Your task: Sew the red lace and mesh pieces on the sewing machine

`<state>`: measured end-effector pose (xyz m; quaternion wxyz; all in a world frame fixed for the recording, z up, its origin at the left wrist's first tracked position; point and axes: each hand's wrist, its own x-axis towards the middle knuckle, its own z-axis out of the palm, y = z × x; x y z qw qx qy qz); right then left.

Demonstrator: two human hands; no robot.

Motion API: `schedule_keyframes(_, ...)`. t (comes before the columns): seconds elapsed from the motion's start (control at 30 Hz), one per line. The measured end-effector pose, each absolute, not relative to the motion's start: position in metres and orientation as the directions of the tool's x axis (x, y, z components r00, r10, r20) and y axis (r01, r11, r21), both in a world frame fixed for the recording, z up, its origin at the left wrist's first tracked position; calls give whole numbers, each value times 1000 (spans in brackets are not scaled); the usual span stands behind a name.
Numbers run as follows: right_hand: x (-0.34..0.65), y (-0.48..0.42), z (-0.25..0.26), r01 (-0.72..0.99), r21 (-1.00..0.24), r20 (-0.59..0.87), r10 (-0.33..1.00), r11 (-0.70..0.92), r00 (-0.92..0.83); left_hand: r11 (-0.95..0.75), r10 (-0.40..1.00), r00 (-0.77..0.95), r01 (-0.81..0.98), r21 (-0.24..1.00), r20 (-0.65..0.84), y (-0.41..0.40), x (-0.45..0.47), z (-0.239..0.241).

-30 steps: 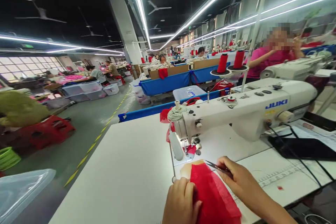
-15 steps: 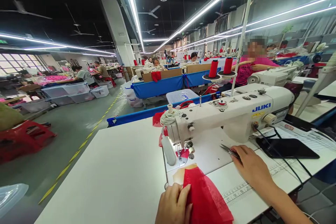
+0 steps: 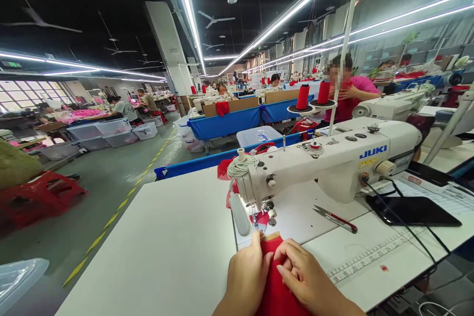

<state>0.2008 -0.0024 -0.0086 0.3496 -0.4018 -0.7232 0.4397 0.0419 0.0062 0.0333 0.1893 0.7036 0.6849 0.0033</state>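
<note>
Red fabric point(image 3: 276, 292) lies in front of the needle of a white sewing machine point(image 3: 299, 160), with a tan strip along its far edge. My left hand point(image 3: 247, 267) is closed on the cloth's left side, its fingertips close to the presser foot point(image 3: 255, 222). On the right side, my right hand point(image 3: 305, 274) has its fingers curled and pinching the fabric. Red-handled thread snips point(image 3: 336, 218) rest on the machine bed, away from both hands. Another bit of red cloth shows behind the needle.
A dark phone-like slab point(image 3: 414, 211) with cables across it lies at the right. A ruler scale point(image 3: 370, 259) runs along the table. Red thread spools point(image 3: 302, 97) stand on a rack behind the machine. A co-worker in pink point(image 3: 363, 90) sits beyond it.
My right hand has let go of the snips, leaving them on the bed, and moved left onto the red fabric. My left hand has moved forward toward the presser foot.
</note>
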Motion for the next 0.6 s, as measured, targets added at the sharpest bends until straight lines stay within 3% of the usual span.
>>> schedule_keyframes(0.23,204,1,-16,342,-865,174,859,367,-482,53,967,31,946,320,-255,3,39,33)
schedule_keyframes(0.4,204,0,-16,366,-814,235,832,451,-502,11,986,47,941,340,-160,3,31,31)
schedule_keyframes(0.5,204,0,-17,367,-779,285,808,509,-515,-30,990,86,907,421,-114,4,26,24)
schedule_keyframes(0.6,205,-3,-20,368,-721,392,783,588,-482,-99,992,126,781,617,-1,5,24,18)
